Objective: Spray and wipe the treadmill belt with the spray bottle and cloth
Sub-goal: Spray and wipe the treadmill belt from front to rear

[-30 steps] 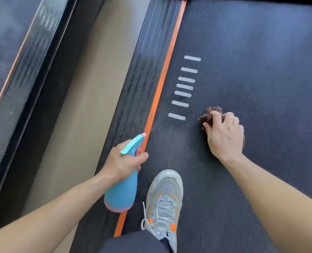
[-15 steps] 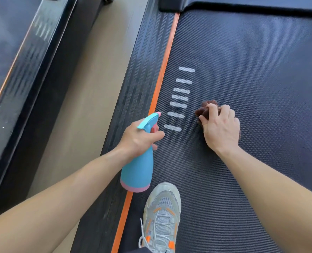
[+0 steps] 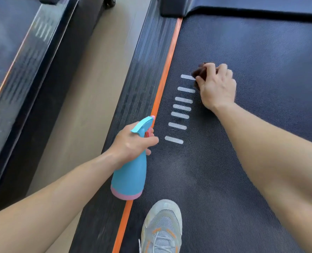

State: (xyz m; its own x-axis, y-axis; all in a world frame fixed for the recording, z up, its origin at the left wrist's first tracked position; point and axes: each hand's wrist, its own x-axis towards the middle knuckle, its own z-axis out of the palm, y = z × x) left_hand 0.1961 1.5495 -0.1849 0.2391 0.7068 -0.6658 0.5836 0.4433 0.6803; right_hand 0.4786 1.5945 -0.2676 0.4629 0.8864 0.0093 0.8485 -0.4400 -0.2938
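My right hand (image 3: 216,86) grips a bunched brown cloth (image 3: 200,71) and presses it on the dark treadmill belt (image 3: 261,52), beside the top of a column of white stripes (image 3: 181,108). Only the cloth's left part shows past my fingers. My left hand (image 3: 133,141) holds a blue spray bottle (image 3: 130,176) with a pink base by its neck, above the belt's left edge. The nozzle points forward along the orange strip (image 3: 165,70).
My grey and orange shoe (image 3: 161,227) stands on the belt at the bottom. A ribbed black side rail (image 3: 140,84) runs left of the orange strip. A beige floor gap (image 3: 82,99) separates it from a second treadmill (image 3: 9,70) at left. The motor cover (image 3: 243,10) closes the belt's far end.
My right hand has slid the cloth forward along the belt, from the lower stripes to the top one. My left hand with the bottle has moved forward and right.
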